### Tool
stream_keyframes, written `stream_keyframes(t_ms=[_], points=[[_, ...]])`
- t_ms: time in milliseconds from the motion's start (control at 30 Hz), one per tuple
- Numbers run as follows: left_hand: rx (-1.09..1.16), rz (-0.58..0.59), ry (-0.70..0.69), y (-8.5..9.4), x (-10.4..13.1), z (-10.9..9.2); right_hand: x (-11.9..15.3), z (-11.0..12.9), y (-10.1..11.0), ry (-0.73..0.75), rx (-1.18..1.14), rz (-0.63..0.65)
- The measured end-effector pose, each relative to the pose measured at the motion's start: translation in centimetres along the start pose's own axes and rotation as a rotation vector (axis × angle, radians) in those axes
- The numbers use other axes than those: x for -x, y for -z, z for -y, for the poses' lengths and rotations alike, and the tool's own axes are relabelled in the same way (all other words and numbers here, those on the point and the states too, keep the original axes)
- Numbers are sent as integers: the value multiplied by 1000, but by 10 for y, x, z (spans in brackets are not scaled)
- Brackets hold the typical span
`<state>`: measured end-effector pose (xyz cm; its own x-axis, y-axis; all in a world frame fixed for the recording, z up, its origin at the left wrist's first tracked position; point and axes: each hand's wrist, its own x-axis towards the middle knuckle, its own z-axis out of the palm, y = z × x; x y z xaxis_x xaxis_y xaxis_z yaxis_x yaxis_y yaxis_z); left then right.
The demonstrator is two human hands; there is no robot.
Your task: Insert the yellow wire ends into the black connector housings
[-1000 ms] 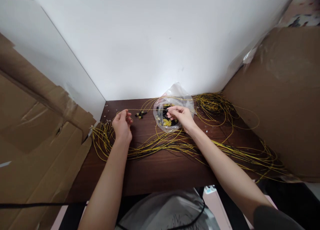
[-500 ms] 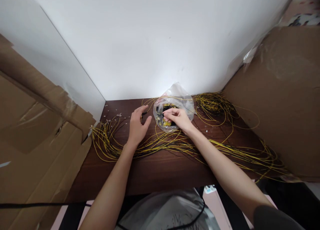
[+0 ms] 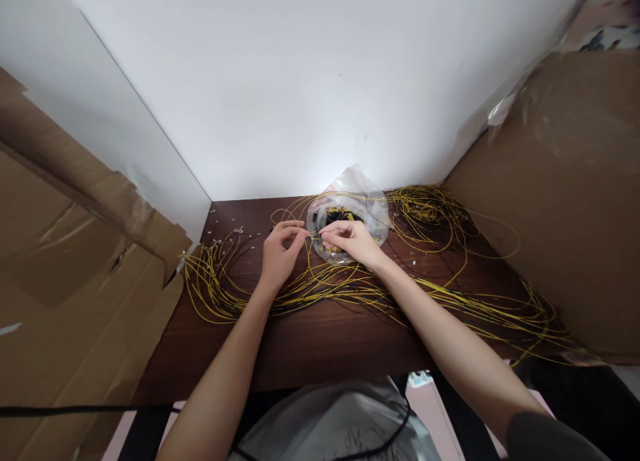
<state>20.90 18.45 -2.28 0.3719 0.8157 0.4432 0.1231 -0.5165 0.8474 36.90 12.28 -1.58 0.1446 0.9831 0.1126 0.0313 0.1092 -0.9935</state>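
Note:
My left hand (image 3: pixel 280 255) pinches the end of a thin yellow wire (image 3: pixel 309 251) between thumb and forefinger. Close by on the right, my right hand (image 3: pixel 355 243) is closed in a pinch, its fingertips almost meeting those of the left. Something small and dark shows between the two hands, too tiny to name. Both are over the near left part of an open clear plastic bag (image 3: pixel 376 211), which holds small black and yellow pieces (image 3: pixel 339 213). A long bundle of yellow and black wires (image 3: pixel 220 301) runs beneath my forearms across the dark wooden table (image 3: pixel 300 361).
A tangled coil of yellow wire (image 3: pixel 425 207) lies at the back right. Small whitish bits (image 3: pixel 239 230) are scattered at the back left. Cardboard stands on the left (image 3: pixel 75 281) and right (image 3: pixel 560 201), with a white wall (image 3: pixel 300 81) behind.
My left hand has moved slightly right and its thumb and finger have come together on the wire. My right hand has shifted a little left and down to meet it.

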Motion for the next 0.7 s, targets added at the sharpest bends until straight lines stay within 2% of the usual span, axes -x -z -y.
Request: stream_keyframes(t_ms=[133, 467, 700], points=[[106, -54, 94, 1, -1, 0, 0, 1, 0, -3, 2, -7], [468, -317, 356, 7, -8, 2, 1, 4, 4, -40, -122, -48], [581, -408, 450, 12, -10, -2, 0, 2, 7, -55, -158, -53]])
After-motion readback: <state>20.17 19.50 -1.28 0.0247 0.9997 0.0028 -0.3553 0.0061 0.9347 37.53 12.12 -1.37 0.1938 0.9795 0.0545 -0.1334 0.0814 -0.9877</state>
